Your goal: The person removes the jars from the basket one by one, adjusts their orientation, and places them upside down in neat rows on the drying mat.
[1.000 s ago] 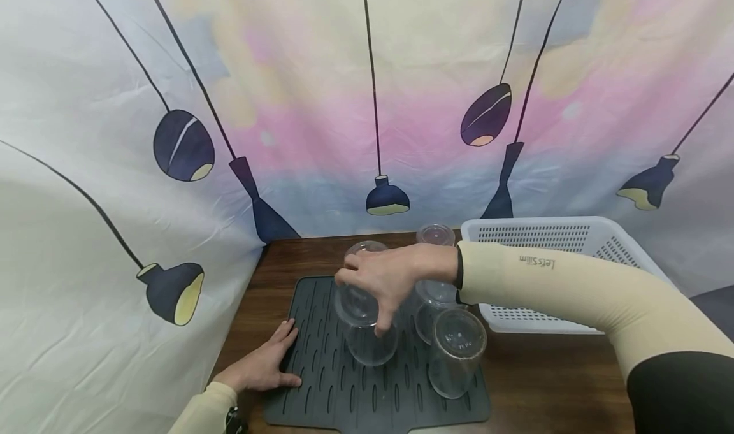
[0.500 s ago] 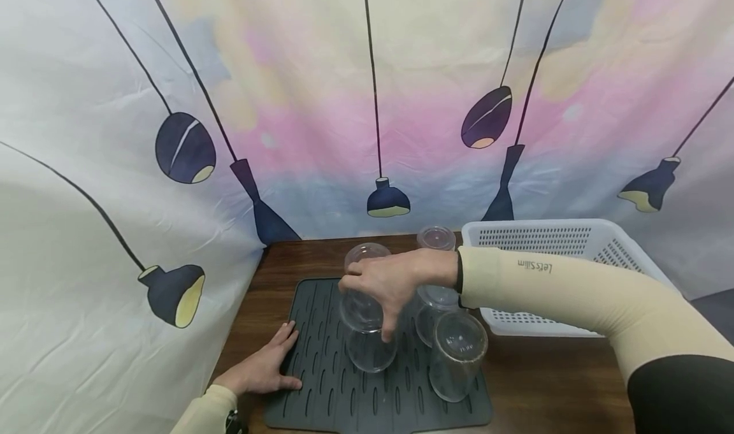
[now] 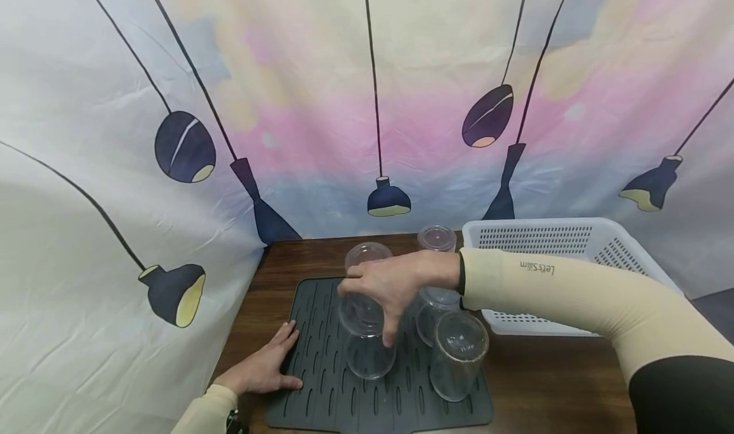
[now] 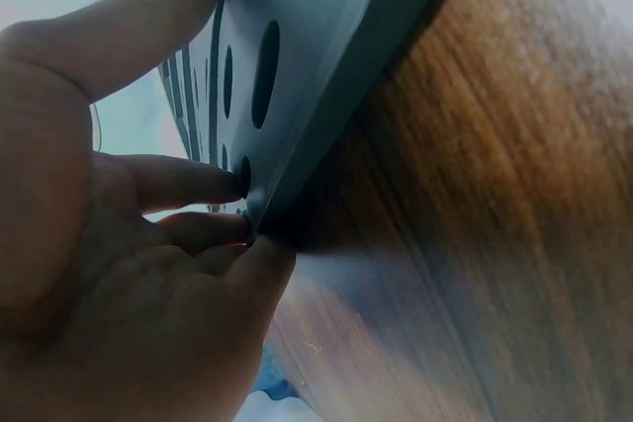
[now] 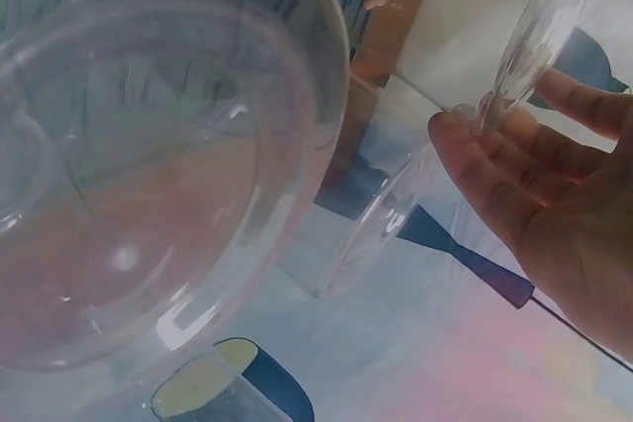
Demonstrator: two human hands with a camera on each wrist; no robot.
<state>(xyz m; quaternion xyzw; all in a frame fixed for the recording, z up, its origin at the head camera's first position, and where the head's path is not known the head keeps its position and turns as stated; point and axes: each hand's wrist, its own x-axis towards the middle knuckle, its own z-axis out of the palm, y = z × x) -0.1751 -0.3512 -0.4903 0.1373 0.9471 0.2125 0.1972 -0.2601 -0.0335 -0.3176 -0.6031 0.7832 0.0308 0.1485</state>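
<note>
My right hand [image 3: 390, 284] grips a clear drinking glass [image 3: 369, 361] from above at its upper end, the thumb on the near right side and the fingers across the far left. The glass stands over the dark grey drying mat [image 3: 309, 408]; whether it touches the mat is hard to tell. In the right wrist view the fingertips meet the glass edge [image 5: 534, 37]. At the mat's left edge my left hand [image 3: 260, 364] rests with fingers spread. The left wrist view has its thumb and fingers [image 4: 198, 183] touching the ridged mat edge [image 4: 326, 76].
Right of the held glass, clear glasses [image 3: 459, 364] [image 3: 431, 319] stand on the mat. Farther back are another clear glass [image 3: 367, 253] and one beside the basket [image 3: 437, 238]. A white perforated basket [image 3: 545, 322] sits on the wooden table [image 3: 550, 383], partly behind the right arm. Patterned cloth hangs behind.
The right hand and the glass in it have shifted slightly toward me. The left hand stays at the mat's edge.
</note>
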